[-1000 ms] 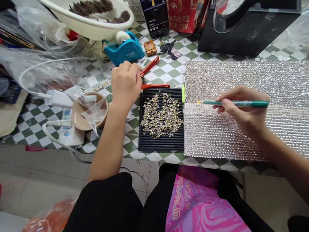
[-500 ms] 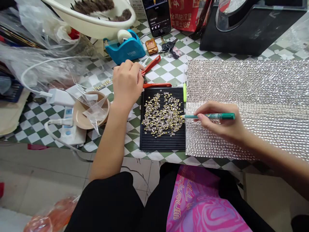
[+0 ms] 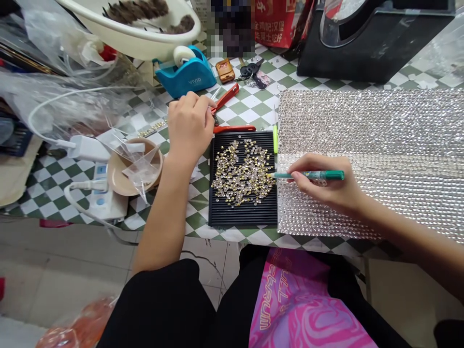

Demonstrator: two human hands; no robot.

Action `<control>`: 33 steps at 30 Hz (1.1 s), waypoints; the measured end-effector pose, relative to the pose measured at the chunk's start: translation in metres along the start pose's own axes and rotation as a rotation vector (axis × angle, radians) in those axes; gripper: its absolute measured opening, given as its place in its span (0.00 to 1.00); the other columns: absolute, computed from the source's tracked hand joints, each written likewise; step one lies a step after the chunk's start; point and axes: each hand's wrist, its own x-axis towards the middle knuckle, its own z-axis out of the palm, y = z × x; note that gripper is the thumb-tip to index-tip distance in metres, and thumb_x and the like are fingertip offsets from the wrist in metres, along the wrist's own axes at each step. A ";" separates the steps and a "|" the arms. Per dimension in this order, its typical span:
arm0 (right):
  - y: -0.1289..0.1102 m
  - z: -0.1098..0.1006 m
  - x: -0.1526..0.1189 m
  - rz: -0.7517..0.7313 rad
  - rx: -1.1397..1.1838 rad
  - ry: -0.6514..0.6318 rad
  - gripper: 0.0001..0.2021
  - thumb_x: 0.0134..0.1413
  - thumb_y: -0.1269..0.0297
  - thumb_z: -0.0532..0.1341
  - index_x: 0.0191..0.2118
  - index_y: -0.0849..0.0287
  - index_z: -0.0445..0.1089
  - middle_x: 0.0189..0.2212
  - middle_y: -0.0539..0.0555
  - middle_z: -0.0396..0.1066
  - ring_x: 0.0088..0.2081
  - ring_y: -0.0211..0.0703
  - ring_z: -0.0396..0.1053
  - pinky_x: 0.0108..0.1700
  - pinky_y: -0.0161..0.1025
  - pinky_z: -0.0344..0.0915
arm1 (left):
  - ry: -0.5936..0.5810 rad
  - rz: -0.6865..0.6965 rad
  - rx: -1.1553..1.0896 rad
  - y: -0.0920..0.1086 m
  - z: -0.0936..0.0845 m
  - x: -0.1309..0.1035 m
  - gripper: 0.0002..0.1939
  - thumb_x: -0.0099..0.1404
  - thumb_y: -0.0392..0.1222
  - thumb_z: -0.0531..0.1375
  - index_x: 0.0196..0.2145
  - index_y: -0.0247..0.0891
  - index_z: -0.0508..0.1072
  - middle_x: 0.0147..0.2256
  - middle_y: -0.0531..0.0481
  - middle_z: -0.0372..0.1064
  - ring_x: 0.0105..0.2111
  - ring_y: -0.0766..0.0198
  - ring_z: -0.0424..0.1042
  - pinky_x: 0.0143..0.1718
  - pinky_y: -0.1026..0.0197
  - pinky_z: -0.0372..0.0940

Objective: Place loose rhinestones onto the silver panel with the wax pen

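Observation:
A green pen-like tool [image 3: 319,175] is pinched in my right hand [image 3: 326,186], its pale tip at the right edge of a pile of rhinestones [image 3: 242,174]. The pile lies on a black ridged tray [image 3: 241,215]. My right hand is over a wide sheet of sparkling rhinestones [image 3: 369,125] beside the tray. My left hand [image 3: 190,123] is closed beyond the tray's upper left corner, next to red-handled pliers [image 3: 234,129]; what its fingers hold, if anything, is hidden. A thin tool with a lime handle [image 3: 275,139] lies between tray and sheet.
A blue tape dispenser [image 3: 186,77], an orange case [image 3: 225,71] and keys [image 3: 250,71] lie farther back. At the left are a beige bowl [image 3: 118,176] with plastic bags, a power strip [image 3: 108,205] and white cables. A black holder [image 3: 348,58] stands at the back right.
The whole view has shifted slightly. My right hand and the green tool are a little farther left, the tip still at the pile's edge. My left hand looks unchanged.

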 end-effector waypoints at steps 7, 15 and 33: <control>0.002 -0.001 0.000 -0.012 0.000 0.022 0.05 0.56 0.70 0.61 0.30 0.59 0.71 0.25 0.48 0.72 0.25 0.28 0.66 0.24 0.30 0.61 | -0.003 0.009 0.014 -0.001 0.000 0.000 0.18 0.68 0.43 0.48 0.51 0.45 0.71 0.42 0.51 0.74 0.52 0.57 0.65 0.53 0.47 0.55; 0.001 -0.001 0.001 0.020 0.010 0.007 0.04 0.55 0.70 0.61 0.29 0.59 0.71 0.24 0.47 0.72 0.22 0.27 0.64 0.22 0.30 0.58 | -0.015 0.001 0.022 0.002 -0.002 0.000 0.18 0.68 0.43 0.47 0.49 0.43 0.72 0.45 0.48 0.73 0.50 0.57 0.65 0.52 0.46 0.55; 0.016 -0.034 -0.007 0.044 0.008 0.299 0.03 0.54 0.74 0.63 0.33 0.61 0.74 0.28 0.48 0.74 0.28 0.33 0.74 0.29 0.32 0.70 | -0.020 -0.028 0.027 0.004 -0.001 -0.001 0.17 0.70 0.43 0.47 0.50 0.44 0.72 0.51 0.46 0.69 0.55 0.52 0.66 0.57 0.44 0.55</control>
